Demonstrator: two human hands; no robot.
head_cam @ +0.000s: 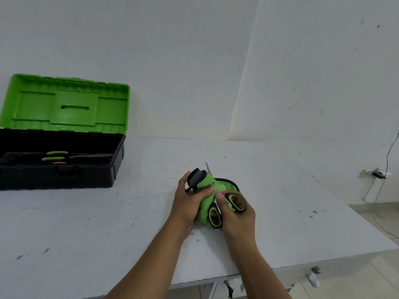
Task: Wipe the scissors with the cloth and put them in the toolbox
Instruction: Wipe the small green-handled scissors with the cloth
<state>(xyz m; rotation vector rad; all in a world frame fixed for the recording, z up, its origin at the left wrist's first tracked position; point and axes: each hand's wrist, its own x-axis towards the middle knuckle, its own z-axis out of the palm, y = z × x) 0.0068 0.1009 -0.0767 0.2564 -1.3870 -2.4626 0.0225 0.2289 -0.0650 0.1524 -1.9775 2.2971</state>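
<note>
My right hand (236, 214) grips the scissors (235, 201) by their black handles with yellow-green rims. My left hand (190, 201) holds a green cloth with black edging (207, 182) wrapped around the blades. Only the tip of a blade (208, 167) pokes out above the cloth. Both hands are over the middle of the white table (86, 223). The toolbox (60, 173), black with its green lid (64, 102) standing open, sits at the far left. Other green-handled tools (56, 157) lie inside it.
The white wall rises right behind the table. The table's front edge runs close below my forearms, and its right edge slants toward the floor. A wall socket with a plugged cable (376, 174) is at the far right.
</note>
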